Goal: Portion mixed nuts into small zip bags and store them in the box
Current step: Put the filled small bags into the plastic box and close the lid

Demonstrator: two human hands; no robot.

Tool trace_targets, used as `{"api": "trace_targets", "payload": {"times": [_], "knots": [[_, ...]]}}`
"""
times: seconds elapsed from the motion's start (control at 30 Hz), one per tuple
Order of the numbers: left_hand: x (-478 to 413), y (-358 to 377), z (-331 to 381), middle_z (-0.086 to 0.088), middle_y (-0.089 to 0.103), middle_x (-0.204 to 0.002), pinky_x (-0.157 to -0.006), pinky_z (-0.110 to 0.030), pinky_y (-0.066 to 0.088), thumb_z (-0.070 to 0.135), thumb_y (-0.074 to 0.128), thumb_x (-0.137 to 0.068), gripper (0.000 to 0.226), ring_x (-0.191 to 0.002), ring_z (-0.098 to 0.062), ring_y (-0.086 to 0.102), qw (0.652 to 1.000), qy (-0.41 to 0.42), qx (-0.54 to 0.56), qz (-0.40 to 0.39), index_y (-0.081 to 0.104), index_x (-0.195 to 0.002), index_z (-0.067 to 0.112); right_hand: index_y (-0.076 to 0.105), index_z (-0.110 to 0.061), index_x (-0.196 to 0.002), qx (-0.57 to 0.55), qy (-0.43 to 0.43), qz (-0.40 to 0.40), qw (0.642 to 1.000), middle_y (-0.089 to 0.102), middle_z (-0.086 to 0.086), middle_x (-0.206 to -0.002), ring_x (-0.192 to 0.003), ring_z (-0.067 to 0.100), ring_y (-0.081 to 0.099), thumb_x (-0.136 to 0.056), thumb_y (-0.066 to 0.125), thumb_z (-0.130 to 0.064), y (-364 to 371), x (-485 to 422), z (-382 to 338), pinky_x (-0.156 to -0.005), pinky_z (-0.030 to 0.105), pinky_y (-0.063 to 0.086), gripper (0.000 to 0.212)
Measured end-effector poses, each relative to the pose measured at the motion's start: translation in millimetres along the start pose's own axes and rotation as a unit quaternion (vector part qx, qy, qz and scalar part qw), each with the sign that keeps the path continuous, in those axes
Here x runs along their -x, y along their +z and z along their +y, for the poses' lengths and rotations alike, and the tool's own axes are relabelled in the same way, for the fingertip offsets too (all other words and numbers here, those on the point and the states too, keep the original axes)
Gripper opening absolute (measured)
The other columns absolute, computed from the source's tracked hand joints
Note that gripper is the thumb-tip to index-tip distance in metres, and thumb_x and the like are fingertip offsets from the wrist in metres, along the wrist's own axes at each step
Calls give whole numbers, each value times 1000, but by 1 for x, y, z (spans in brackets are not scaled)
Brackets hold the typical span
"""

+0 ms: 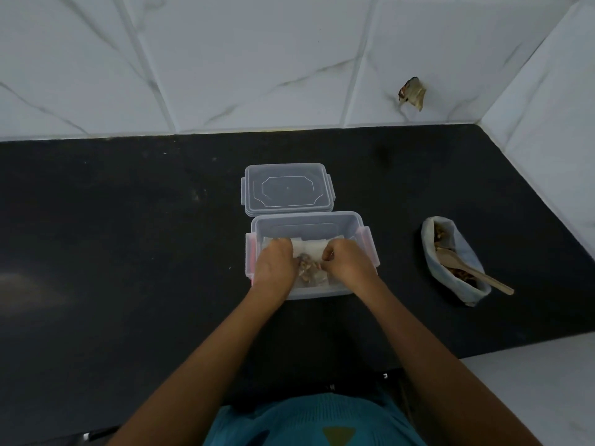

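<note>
Box (306,227): lid (286,188) behind, nut pouch (467,252) right, hands (277,263) over zip bag (307,269)

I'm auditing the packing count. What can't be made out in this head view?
Head view:
1. Number of zip bags in the box: left hand and right hand cover them.
2. Whether they are sealed: fingers hide the zips.
3. Nuts left in the pouch: its rim and the wooden spoon hide them.
4. Scrap on the wall: too small to identify.

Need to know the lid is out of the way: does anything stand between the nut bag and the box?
Nothing visible. The lid lies behind the open box; the left hand and right hand hold the bag inside it.
</note>
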State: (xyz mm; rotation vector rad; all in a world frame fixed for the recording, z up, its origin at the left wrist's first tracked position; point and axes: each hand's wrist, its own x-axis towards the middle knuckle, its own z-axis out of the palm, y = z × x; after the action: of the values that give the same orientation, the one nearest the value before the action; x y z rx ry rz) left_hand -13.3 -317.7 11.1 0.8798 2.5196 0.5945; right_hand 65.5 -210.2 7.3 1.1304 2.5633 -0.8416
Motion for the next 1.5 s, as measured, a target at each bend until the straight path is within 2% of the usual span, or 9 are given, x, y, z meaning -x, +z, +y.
{"api": "trace_targets", "payload": {"times": [0.23, 0.4, 0.6, 0.73, 0.87, 1.2, 1.3, 1.43, 1.5], "knots": [[-13, -28, 10, -1, 62, -93, -72, -25, 49, 19, 54, -93, 13, -83, -13, 60, 985, 52, 108, 126, 62, -98, 10, 62, -14, -94, -129, -46, 34, 990, 64, 3, -90, -82, 16, 63, -86, 63, -21, -48, -4, -13, -80, 37, 54, 11], [-47, -46, 7, -4, 62, -110, -77, -25, 47, 22, 58, -90, 23, -96, -17, 61, 971, 48, 134, 191, 60, -110, 11, 62, -11, -91, -169, -50, 89, 980, 62, 0, -84, -79, 14, 61, -87, 61, -20, -79, -36, -16, -81, 35, 54, 10], [-103, -49, -14, -13, 45, -137, -97, -43, 45, 29, 64, -86, 62, -121, -30, 49, 979, -66, 163, 104, 36, -138, 11, 63, 1, -97, -199, -6, 86, 976, 65, 18, -101, -79, 18, 58, -85, 64, -14, -84, -91, -14, -84, 37, 53, 20], [-128, -47, -26, -18, 43, -136, -98, -49, 44, 27, 63, -87, 62, -121, -35, 47, 976, -143, 144, 80, 34, -137, 6, 59, 3, -109, -176, 31, 69, 981, 61, 21, -113, -101, 30, 61, -85, 65, -18, -80, -121, -10, -90, 40, 49, 32], [-147, -44, -34, -21, 39, -137, -100, -45, 39, 23, 57, -91, 56, -125, -37, 41, 973, -186, 113, 77, 34, -136, 0, 49, -6, -126, -163, 62, 49, 984, 54, 12, -126, -110, 26, 56, -83, 67, -27, -73, -146, -5, -91, 36, 46, 51], [-168, -31, -49, -21, 41, -132, -98, -42, 42, 10, 55, -90, 37, -117, -36, 47, 968, -208, 102, 98, 48, -124, -3, 60, -5, -93, -151, 73, 56, 984, 63, 10, -91, -82, 24, 63, -83, 67, -19, -57, -170, -4, -78, 39, 53, 19], [-171, -29, -57, -21, 49, -122, -93, -43, 46, 5, 53, -88, 29, -110, -37, 51, 961, -215, 135, 106, 53, -116, -4, 61, -4, -95, -165, 75, 57, 982, 65, 13, -95, -86, 27, 64, -82, 67, -18, -57, -170, -3, -82, 43, 53, 20], [-170, -33, -62, -16, 58, -86, -62, -29, 49, 0, 54, -83, 6, -73, -25, 57, 956, -220, 166, 102, 59, -82, -4, 61, 0, -99, -175, 80, 56, 980, 65, 17, -100, -91, 30, 64, -82, 67, -16, -61, -167, -5, -85, 45, 53, 24], [-166, -38, -57, -15, 56, -80, -58, -26, 46, -1, 55, -83, 7, -71, -25, 55, 954, -210, 184, 110, 61, -83, -5, 62, 2, -101, -182, 76, 61, 978, 65, 19, -102, -93, 32, 64, -83, 67, -16, -64, -163, -8, -85, 46, 52, 26]]}}
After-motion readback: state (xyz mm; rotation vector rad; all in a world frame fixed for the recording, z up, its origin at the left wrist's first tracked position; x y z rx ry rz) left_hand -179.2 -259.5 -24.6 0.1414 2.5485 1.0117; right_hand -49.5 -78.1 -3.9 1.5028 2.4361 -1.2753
